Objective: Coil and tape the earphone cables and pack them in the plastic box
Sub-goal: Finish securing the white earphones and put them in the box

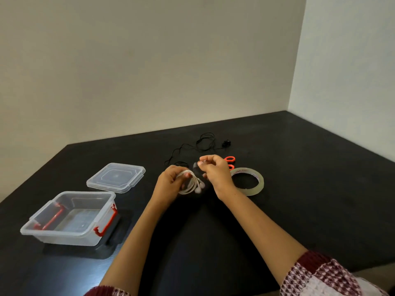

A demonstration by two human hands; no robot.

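Observation:
My left hand point(171, 182) grips a coiled white earphone cable point(192, 185), its earbuds hanging at the lower right of the coil. My right hand point(213, 171) is just right of it, fingers pinched on a small clear strip of tape point(197, 165) held above the coil. A loose black earphone cable point(203, 144) lies uncoiled on the black table beyond my hands. The roll of clear tape point(249, 181) lies flat to the right of my right hand. The open clear plastic box point(70, 218) with red latches stands at the left.
The box's clear lid point(116, 177) lies flat behind the box. Orange-handled scissors point(230, 162) lie behind my right hand, mostly hidden. The black table point(299, 199) meets pale walls at the back and right.

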